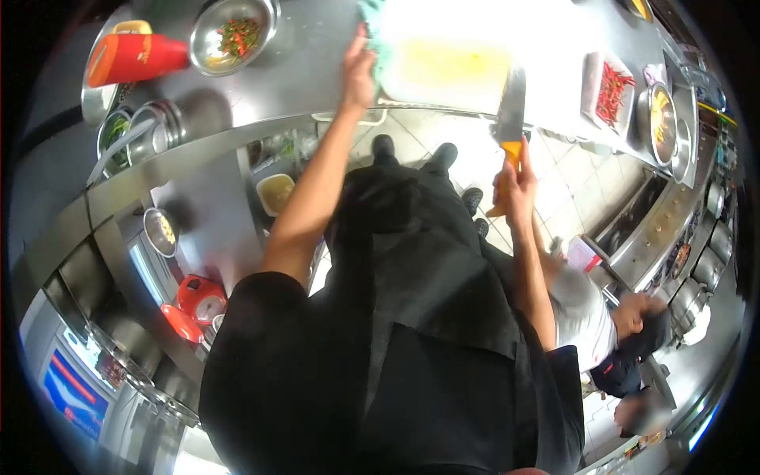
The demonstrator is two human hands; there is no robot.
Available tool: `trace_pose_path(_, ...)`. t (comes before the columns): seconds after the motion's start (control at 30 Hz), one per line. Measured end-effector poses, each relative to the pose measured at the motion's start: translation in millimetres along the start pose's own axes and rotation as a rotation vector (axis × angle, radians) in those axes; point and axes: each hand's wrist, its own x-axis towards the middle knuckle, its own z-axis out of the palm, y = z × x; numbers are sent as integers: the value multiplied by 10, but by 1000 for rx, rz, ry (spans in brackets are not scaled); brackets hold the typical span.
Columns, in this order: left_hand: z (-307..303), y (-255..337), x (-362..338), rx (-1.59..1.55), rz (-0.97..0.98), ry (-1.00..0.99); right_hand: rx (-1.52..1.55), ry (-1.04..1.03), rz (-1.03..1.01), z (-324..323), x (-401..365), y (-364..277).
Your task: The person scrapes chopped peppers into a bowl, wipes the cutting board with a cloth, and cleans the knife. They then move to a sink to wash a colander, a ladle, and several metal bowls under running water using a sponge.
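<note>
In my right hand [514, 188] is the yellow handle of a large knife [513, 103], its broad blade pointing up and away over the front edge of the counter. My left hand [359, 73] is at the left side of a cutting board [443, 75], beside a green cloth [378, 47]; its fingers are closed around or against the cloth, and what they grip is too small to make out. The board looks bright, with yellowish wet stains on its surface.
A metal bowl [234, 36] of chopped peppers and a red bottle [138, 60] lie left. A white tray [609, 91] of red chillies and a bowl of yellow food [659, 115] stand right. Another person [582, 309] is close on my right.
</note>
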Motion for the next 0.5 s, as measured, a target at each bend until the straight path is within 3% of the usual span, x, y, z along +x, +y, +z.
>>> trace_pose_path(0.23,168,185,-239,94,11,-88,-12,-116,0,1096,118,-329)
trace_pose_path(0.3,172,168,-275,274,-13,-109,5,-95,-24,1311,163,-385)
trace_pose_path(0.4,251,121,-200,793,156,-227,-10,-122,-76,1500,194,-428)
trace_pose_path(0.43,283,114,-158,796,169,-248,-150,-83,-278,1591,269,-344)
trace_pose_path(0.5,353,82,-26,757,123,-115,-53,-131,-240,1599,190,-315)
